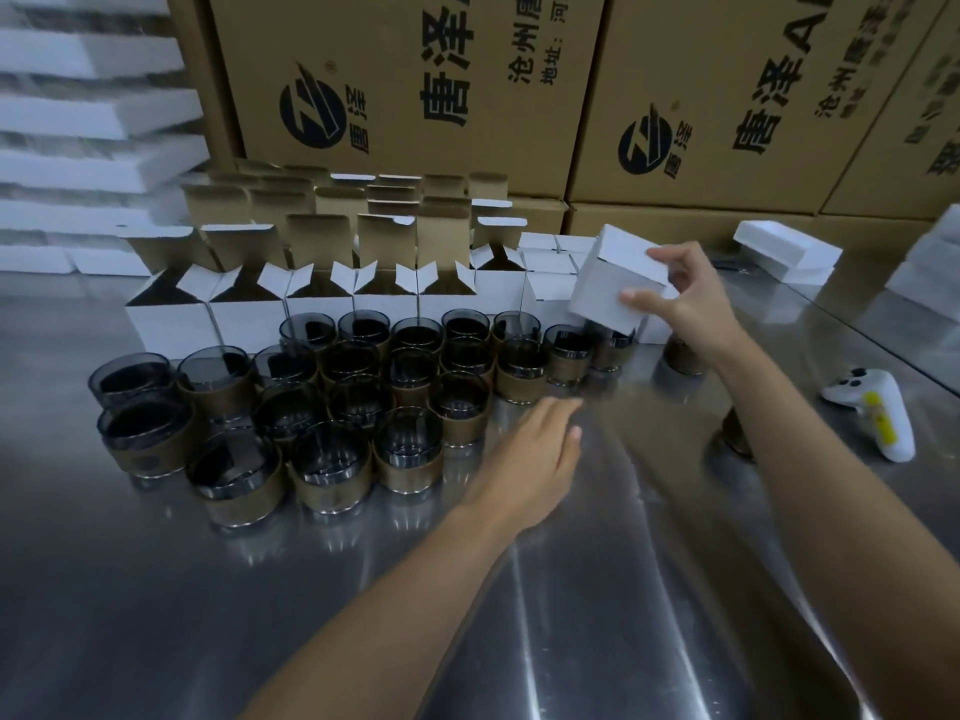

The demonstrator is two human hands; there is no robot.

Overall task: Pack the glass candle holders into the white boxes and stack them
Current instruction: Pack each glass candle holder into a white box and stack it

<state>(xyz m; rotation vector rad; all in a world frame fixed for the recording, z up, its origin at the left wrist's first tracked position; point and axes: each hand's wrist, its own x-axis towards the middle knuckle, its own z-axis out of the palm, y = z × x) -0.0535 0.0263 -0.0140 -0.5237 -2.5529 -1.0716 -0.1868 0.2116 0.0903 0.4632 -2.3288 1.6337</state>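
Held both bare forearms out over the shiny steel table (208, 615). Held the left hand (530, 454) flat and released, fingers straight and together, gripping nothing, just beside the right edge of the glass candle holders (332, 402); could not tell, through the blur, whether it touched the tabletop. Saw the holders as a tight upright cluster on the table, dark-tinted, with brown bands round their lower halves, unboxed. Noted a white handheld controller (878, 407) lying to the right, well apart. Grasped a closed white box (608, 283) in the right hand (691, 304), thumb on the near face, fingers curled over the top edge, the box tilted above the right end of the holders' back row. Saw a row of open white boxes (244, 314) directly behind the holders, flaps up, with closed white boxes (550, 262) at its right end. Made out large printed brown cartons (405, 85) behind everything, and white foam slabs (78, 122) piled at far left.
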